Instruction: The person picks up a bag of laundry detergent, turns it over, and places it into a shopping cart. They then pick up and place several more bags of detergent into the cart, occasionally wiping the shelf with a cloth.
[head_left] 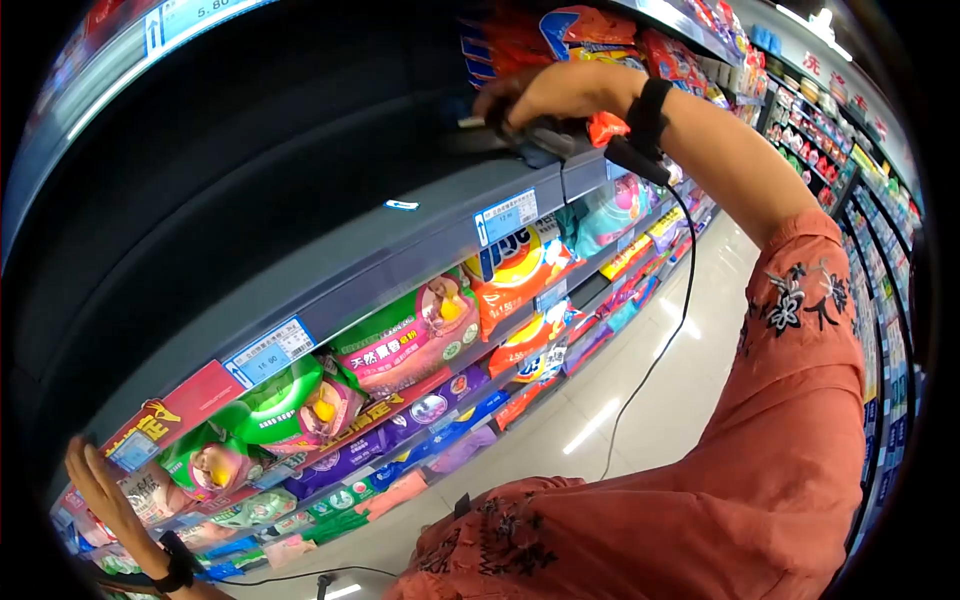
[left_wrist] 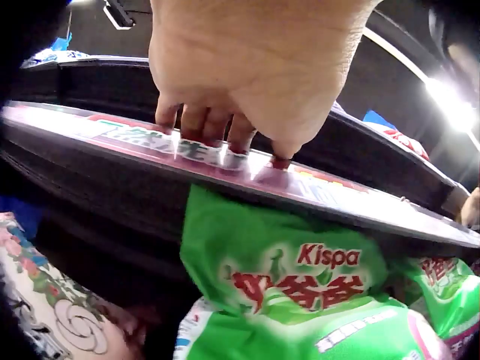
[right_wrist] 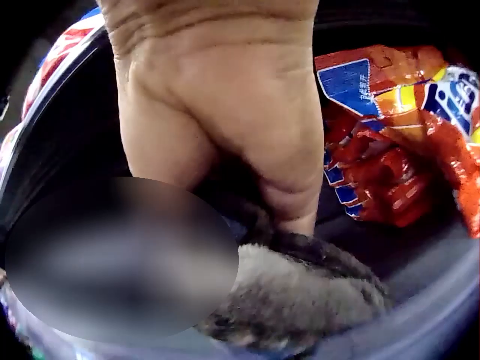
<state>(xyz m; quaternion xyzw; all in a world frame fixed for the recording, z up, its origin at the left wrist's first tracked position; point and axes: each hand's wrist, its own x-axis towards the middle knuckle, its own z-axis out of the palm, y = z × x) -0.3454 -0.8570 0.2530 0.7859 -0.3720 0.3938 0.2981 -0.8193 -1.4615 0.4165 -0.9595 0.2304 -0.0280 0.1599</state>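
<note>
My right hand (head_left: pixel 565 92) reaches over the dark shelf (head_left: pixel 330 215) and grips a grey, fuzzy cloth (right_wrist: pixel 300 292). The right wrist view has the thumb against this bunched cloth, low on the shelf surface; part of it lies behind a blurred patch. Beside the hand are red-orange detergent bags (right_wrist: pixel 386 169). At the far left end, my left hand (head_left: pixel 105 490) is raised with its fingers extended. Its fingertips touch the pink label strip (left_wrist: pixel 169 146) along a shelf edge in the left wrist view, above a green Kispa bag (left_wrist: pixel 300 277).
Lower shelves carry green and pink detergent bags (head_left: pixel 405 340) and orange bags (head_left: pixel 515 285). Price tags (head_left: pixel 268 352) line the front edge, and a small loose label (head_left: pixel 401 205) lies on the shelf. A black cable (head_left: pixel 655 365) hangs from the right wrist over the tiled aisle floor (head_left: pixel 600 400).
</note>
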